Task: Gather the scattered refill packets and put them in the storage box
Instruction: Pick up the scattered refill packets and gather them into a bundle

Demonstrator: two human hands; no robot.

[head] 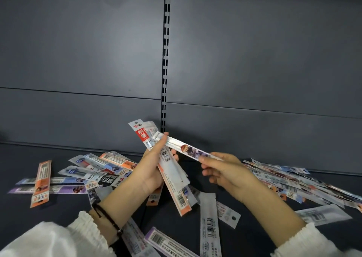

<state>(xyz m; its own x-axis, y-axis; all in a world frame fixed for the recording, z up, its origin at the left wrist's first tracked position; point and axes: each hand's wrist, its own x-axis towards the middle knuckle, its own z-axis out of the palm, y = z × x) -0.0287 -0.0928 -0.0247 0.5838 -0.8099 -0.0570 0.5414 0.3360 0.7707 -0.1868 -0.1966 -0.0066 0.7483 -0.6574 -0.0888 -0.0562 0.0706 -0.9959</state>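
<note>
- My white sleeves (49, 241) were closest, with a dark cord (106, 217) on my left wrist.
- My left hand (148, 170) gripped a bundle of packets (174, 178), fingers curled round it, above the dark shelf (168, 221).
- My right hand (225, 172) pinched one long packet (188, 149) by its end; the far end touched my left fingertips.
- Loose packets (78, 170) lay scattered on the shelf on both sides.

Dim, even light is thrown from above; a pale sheen is spread on the back panel (101, 56) left of the slotted upright (166, 60). Glare is caught on the clear packet (176, 142) below the upright. Print on the bundle of packets (172, 170) there is rendered sharp, while loose packets (290, 180) far right of the upright are smeared. Panel seams (78, 93) are bowed towards the edges.
</note>
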